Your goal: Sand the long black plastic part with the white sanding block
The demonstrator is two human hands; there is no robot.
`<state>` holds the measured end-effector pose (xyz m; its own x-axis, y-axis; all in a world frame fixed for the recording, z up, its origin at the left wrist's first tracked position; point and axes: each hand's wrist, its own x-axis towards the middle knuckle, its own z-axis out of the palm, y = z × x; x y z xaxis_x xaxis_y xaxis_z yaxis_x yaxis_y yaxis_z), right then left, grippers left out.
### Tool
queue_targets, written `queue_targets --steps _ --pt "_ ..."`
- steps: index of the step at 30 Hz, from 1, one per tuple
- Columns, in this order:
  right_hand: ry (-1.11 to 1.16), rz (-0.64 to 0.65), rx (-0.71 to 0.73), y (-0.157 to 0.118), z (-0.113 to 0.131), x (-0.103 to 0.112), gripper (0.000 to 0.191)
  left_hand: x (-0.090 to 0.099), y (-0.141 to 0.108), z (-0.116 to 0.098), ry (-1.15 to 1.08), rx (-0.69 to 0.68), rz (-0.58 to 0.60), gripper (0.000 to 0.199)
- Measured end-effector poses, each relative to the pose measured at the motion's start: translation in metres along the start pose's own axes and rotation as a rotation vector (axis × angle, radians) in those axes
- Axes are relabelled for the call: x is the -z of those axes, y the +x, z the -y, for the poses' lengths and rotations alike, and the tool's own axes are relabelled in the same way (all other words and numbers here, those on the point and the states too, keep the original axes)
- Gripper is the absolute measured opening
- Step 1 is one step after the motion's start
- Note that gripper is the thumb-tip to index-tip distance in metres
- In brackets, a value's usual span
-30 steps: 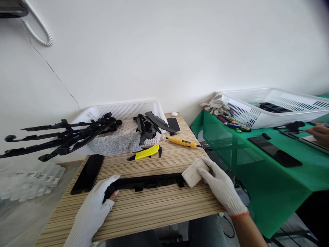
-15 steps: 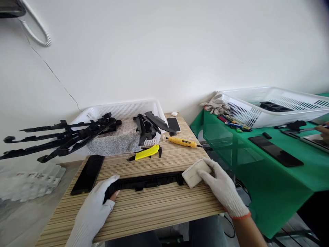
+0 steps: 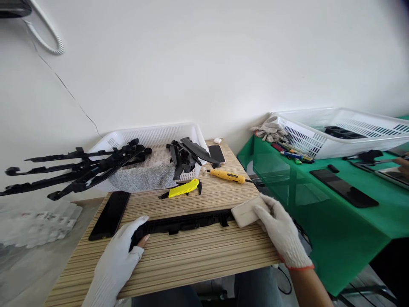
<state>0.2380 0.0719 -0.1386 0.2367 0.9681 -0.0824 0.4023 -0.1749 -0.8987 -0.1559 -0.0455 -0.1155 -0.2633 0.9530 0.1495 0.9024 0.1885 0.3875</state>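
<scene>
A long black plastic trim strip (image 3: pixel 188 221) lies across the wood-grain table. My left hand (image 3: pixel 123 247), in a white glove with a bare fingertip showing, grips the strip's left end. In my gloved right hand (image 3: pixel 277 224) is a whitish, flat rectangular cloth pad (image 3: pixel 247 212), pinched between thumb and fingers. The pad lies over the strip's right end, which it hides. Just beyond the strip rests a yellow utility knife (image 3: pixel 183 188).
Behind stands a white basket (image 3: pixel 153 130) with black plastic parts (image 3: pixel 105 164) jutting out to the left. A black phone (image 3: pixel 110 215), a yellow pen-like tool (image 3: pixel 227 175) and another phone (image 3: pixel 216 154) lie on the table (image 3: pixel 191 264). To the right is a green-covered table (image 3: pixel 345 230).
My right hand has slid slightly to the right with the pad, which has turned a little flatter. My left hand and the strip stay nearly in place.
</scene>
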Motion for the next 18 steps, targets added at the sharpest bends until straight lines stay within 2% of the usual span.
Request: queue_targets --steps 3,7,11,15,16,18 --pt "0.037 0.061 -0.007 -0.001 0.001 -0.001 0.057 0.000 0.000 0.001 -0.002 -0.009 -0.002 0.051" --pt "0.130 -0.056 -0.085 -0.001 0.002 -0.002 0.063 0.001 0.000 -0.001 0.002 -0.017 -0.011 0.051" --pt "0.115 0.098 -0.051 -0.003 0.003 -0.002 0.060 0.002 0.000 -0.003 0.013 -0.014 -0.002 0.050" --pt "0.229 -0.052 -0.087 -0.005 0.010 -0.002 0.072 0.003 0.000 -0.004 0.026 -0.008 0.020 0.053" --pt "0.244 -0.053 -0.091 -0.006 0.011 -0.002 0.072 0.003 0.000 -0.004 0.026 -0.007 0.024 0.053" --pt "0.222 0.049 -0.088 -0.007 0.012 -0.002 0.068 0.003 0.000 -0.004 0.028 -0.001 0.026 0.053"
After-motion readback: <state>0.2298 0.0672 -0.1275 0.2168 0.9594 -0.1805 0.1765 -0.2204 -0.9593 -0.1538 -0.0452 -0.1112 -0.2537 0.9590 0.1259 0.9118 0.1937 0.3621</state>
